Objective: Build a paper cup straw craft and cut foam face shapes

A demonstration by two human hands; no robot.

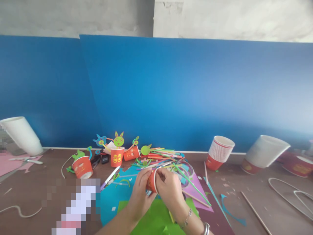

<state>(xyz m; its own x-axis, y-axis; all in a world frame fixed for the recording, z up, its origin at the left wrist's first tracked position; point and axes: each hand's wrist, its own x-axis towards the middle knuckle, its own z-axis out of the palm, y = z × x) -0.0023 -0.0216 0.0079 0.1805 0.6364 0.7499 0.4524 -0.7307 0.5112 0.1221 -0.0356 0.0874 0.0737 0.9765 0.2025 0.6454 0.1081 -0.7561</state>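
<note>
Held cup (151, 183), red and white; rabbit-topped cup (117, 158), red, patterned yellow.

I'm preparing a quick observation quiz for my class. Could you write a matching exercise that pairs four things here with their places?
1. Central red, white-edged paper cup
2. Smooth, round silver metal bangle
3. Flat, bright green paper sheet
4. Large, flat blue panel

A. Behind the brown table
B. On the right arm
C. Between the left hand and right hand
D. Beneath both forearms

Pairs: 1-C; 2-B; 3-D; 4-A
</note>
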